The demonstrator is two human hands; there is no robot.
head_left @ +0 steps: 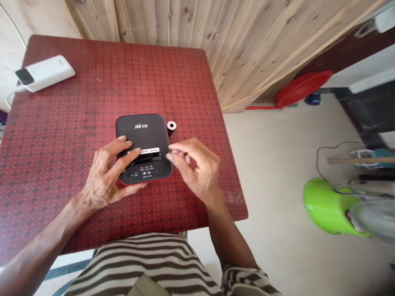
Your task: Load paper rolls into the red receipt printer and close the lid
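A flat black device with rounded corners and a red rim lies on the patterned table. It bears white lettering at the top, a barcode strip, an open recess with a dark piece inside and a small panel with icons. My left hand grips its left side, two fingers on top and the thumb along the near edge. At the right edge, my right hand is curled, thumb and index fingertips close together; whatever they pinch, if anything, is hidden. Just beyond the right edge stands a small roll with a white end and dark centre.
The red patterned table meets a wooden panel wall behind. A white power bank with a cable lies at the far left corner. On the floor to the right are a green bucket and a red basin.
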